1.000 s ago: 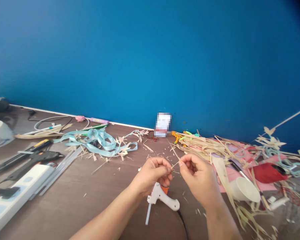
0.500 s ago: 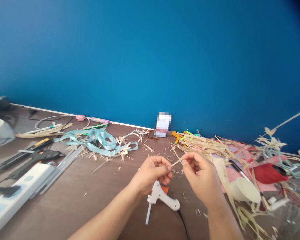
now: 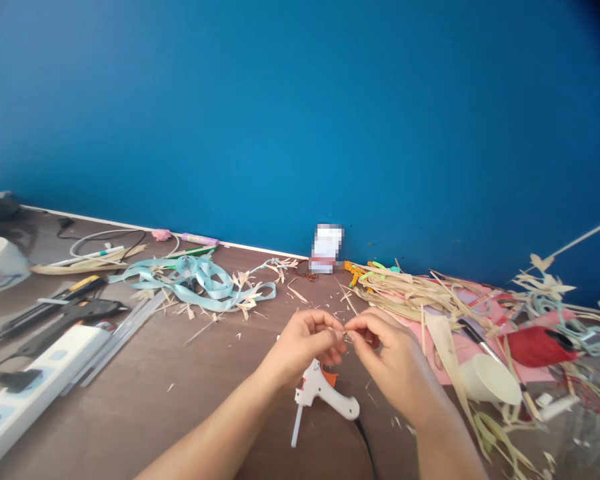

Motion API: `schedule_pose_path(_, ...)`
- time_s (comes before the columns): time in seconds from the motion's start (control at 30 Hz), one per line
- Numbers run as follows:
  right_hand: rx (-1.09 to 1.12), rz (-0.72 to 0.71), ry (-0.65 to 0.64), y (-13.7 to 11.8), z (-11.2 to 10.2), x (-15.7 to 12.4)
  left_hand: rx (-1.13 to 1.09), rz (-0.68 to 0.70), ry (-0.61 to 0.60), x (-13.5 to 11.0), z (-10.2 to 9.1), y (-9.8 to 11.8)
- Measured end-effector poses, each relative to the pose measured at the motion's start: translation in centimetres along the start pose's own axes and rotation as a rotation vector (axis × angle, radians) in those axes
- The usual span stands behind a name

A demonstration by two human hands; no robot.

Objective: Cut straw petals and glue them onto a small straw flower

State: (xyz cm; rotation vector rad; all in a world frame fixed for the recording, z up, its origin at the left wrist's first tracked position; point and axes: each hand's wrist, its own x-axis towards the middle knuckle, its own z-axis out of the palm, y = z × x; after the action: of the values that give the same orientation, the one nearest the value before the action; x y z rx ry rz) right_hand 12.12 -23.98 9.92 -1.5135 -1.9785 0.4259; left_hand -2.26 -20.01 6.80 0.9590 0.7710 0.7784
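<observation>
My left hand [image 3: 307, 343] and my right hand [image 3: 387, 350] meet fingertip to fingertip above the middle of the table. Both are closed in a pinch on a thin strip of dried husk [image 3: 347, 333], most of which the fingers hide. Just below my left hand lies a white glue gun [image 3: 325, 393] with an orange trigger and a glue stick poking out of its back. Small husk scraps [image 3: 397, 422] are scattered around it on the brown tabletop [image 3: 205, 413].
Light blue ribbon [image 3: 205, 283] lies at centre left. Further left are a white power strip [image 3: 45, 387], a black glue gun [image 3: 75, 323] and clear glue sticks [image 3: 125, 343]. Right of my hands spread dried husks [image 3: 410, 290], a white cup [image 3: 490, 380] and a red roll [image 3: 535, 347]. A blue wall [image 3: 300, 120] stands behind.
My right hand has moved left, bringing its fingertips against those of my left hand. The husk strip seen between them before is now mostly covered. My left hand has hardly moved.
</observation>
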Motion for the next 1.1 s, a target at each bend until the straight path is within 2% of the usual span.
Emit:
schedule_pose_path(0.4, -0.058, 0.024, -0.015, -0.4, 0.35, -0.2, 0.067, 0.039, 0.027, 0.1, 0.14, -0.32)
schedule_pose_path(0.77, -0.047, 0.028, 0.051, -0.08, 0.11, -0.2, 0.076, 0.052, 0.06, 0.03, 0.03, 0.07)
schedule_pose_path(0.93, -0.07, 0.01, 0.06, -0.21, 0.07, -0.2, 0.118, 0.114, 0.082, 0.1, -0.05, -0.18)
schedule_pose_path(1.1, -0.078, 0.003, 0.06, -0.44, 0.1, -0.21, 0.254, 0.215, 0.136, -0.25, 0.27, -0.12)
